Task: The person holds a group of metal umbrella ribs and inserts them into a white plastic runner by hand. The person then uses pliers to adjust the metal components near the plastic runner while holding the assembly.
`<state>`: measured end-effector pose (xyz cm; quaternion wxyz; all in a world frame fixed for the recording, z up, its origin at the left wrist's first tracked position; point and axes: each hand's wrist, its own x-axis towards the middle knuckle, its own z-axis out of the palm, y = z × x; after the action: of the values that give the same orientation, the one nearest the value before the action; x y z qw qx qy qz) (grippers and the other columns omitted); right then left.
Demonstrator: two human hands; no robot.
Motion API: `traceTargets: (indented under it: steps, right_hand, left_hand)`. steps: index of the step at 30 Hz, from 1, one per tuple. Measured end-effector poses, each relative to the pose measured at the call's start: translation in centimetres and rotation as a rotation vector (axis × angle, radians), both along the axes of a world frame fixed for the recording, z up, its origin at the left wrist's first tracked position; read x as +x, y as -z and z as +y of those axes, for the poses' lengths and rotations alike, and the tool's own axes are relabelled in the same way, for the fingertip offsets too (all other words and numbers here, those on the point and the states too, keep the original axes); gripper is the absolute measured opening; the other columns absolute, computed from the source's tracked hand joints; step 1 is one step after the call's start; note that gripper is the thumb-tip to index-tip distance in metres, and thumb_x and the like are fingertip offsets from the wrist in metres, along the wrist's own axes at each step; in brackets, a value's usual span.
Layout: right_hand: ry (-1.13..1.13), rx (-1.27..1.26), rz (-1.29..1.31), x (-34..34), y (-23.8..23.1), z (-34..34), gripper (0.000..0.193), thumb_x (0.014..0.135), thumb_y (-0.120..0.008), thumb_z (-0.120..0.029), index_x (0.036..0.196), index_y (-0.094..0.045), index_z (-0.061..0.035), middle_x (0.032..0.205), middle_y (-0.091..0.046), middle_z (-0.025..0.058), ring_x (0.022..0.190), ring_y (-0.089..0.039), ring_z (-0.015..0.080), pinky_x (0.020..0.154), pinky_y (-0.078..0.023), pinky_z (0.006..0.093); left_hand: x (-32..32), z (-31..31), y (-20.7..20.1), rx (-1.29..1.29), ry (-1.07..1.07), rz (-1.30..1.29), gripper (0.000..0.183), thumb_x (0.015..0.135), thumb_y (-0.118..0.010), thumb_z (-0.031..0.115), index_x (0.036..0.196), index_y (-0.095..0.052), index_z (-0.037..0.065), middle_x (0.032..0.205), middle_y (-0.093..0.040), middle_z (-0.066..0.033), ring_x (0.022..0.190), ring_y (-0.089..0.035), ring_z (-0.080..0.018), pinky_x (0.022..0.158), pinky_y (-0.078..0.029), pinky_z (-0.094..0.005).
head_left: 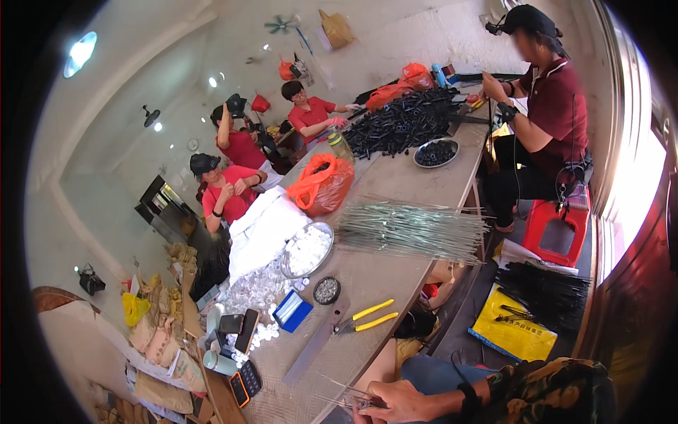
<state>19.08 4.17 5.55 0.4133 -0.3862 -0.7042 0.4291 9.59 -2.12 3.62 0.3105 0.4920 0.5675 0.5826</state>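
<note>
At the table's near edge my right hand is closed around a few thin metal rods, which stick out to the left over the tabletop. Of my left hand, only a small part shows at the lower edge, against the right hand; its fingers are mostly hidden. Ahead of the hands lie yellow-handled pliers and a flat steel strip. Farther off, a wide bundle of similar thin rods is spread across the table.
On the left are a phone, a calculator, a blue box, a bowl of white pieces and a small dish. A black heap covers the far end. Several people work around the table. A red stool stands right.
</note>
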Motion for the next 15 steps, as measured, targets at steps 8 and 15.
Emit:
traceTargets:
  steps: [8, 15]
  right_hand:
    - [0.062, 0.071, 0.068, 0.6, 0.4, 0.3, 0.031, 0.073, -0.064, -0.029, 0.089, -0.054, -0.0053, 0.074, -0.058, 0.0142, 0.067, -0.059, 0.0301, 0.056, -0.046, 0.0362]
    - [0.210, 0.205, 0.088, 4.0, -1.7, 1.4, 0.032, 0.073, -0.065, -0.032, 0.088, -0.053, -0.0057, 0.071, -0.057, 0.0130, 0.062, -0.058, 0.0285, 0.053, -0.044, 0.0357]
  left_hand:
    - [0.5, 0.6, 0.6, -0.064, -0.044, 0.031, 0.029, 0.089, -0.042, 0.016, 0.110, -0.048, -0.003, 0.103, -0.054, -0.0139, 0.094, -0.053, -0.0220, 0.083, -0.041, -0.0317]
    - [2.3, 1.4, -2.6, 0.017, -0.054, 0.045, 0.033, 0.090, -0.044, 0.029, 0.099, -0.051, -0.001, 0.102, -0.054, -0.0142, 0.091, -0.052, -0.0210, 0.080, -0.041, -0.0317]
